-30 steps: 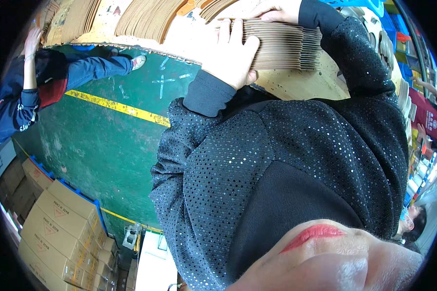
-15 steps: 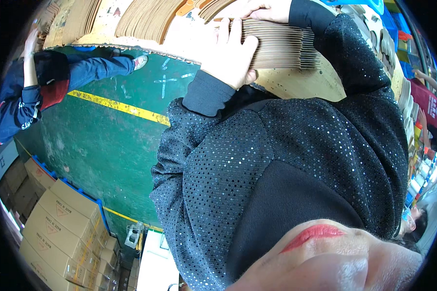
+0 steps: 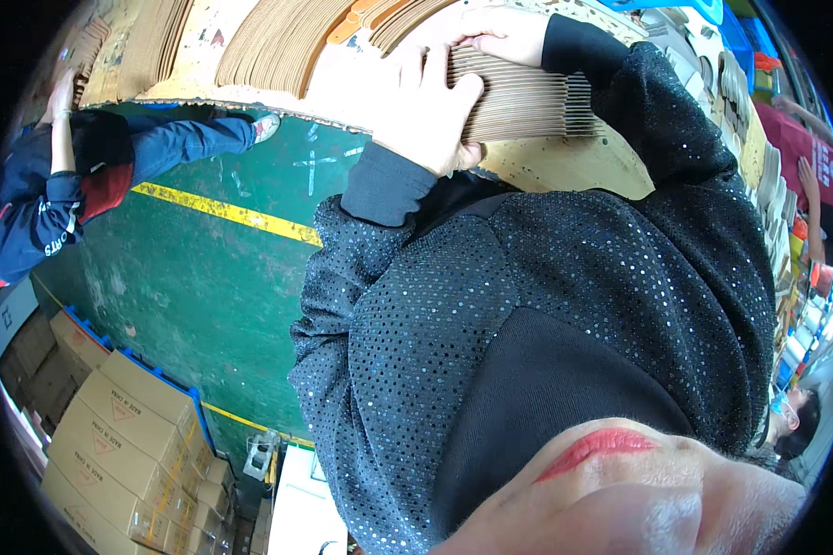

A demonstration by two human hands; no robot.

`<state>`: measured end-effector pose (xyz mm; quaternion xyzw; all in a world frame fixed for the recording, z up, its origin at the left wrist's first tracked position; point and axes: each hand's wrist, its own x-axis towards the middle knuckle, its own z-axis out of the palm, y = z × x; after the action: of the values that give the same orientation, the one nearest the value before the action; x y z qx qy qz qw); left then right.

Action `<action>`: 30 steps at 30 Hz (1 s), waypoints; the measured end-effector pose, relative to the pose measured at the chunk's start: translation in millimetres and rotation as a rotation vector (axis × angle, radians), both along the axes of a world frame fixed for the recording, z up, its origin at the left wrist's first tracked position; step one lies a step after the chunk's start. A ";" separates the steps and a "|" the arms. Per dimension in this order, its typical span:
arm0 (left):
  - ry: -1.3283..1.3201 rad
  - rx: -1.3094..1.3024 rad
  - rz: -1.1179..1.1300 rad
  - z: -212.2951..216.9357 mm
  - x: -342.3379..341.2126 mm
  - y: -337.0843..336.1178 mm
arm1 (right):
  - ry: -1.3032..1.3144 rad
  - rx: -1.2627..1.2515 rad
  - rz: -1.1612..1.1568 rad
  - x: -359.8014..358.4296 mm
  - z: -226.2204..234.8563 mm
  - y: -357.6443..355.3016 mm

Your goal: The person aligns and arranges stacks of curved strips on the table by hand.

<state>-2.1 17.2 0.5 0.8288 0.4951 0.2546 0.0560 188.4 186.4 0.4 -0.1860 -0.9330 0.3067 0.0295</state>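
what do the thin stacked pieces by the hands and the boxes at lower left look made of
The stacked pieces look like cardboard or thin wood board: matt brown, many thin even edges, though which is unclear. The boxes are most likely cardboard: plain tan, flat carton faces with printed marks.

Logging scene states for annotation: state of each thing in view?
Brown stack: layered, right ends uneven
Left hand: fingers spread, at stack's left end
Right hand: fingers bent, at stack's far edge
Curved brown row: pieces packed side by side
Orange piece: lying beside that row
Cartons: stacked
Yellow floor line: scuffed
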 end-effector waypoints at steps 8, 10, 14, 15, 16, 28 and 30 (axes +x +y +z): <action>0.097 -0.040 0.006 3.5 -2.1 -0.8 | -0.351 0.608 -0.663 67.9 19.6 36.9; 0.066 -0.026 -0.008 3.9 0.1 1.3 | -0.462 0.664 -0.690 83.7 1.3 46.4; 0.121 -0.044 0.000 5.2 -1.4 -0.3 | -0.456 0.809 -0.644 89.3 -13.2 47.7; 0.122 -0.045 0.003 4.7 -1.3 -1.0 | -0.400 0.848 -0.636 88.9 -14.2 47.1; 0.119 -0.041 0.003 3.7 -0.8 -1.1 | -0.397 0.849 -0.633 89.0 -14.9 45.8; 0.120 -0.032 0.014 0.8 -1.9 -2.1 | -0.423 0.836 -0.737 88.7 -0.6 44.0; 0.113 -0.038 0.017 0.4 -1.9 -2.6 | -0.174 0.848 -0.731 87.1 10.2 35.6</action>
<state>-4.0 14.6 1.0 0.8365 0.5090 0.1986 0.0414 275.5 222.0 10.6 -0.4932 -0.8486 -0.1417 0.1290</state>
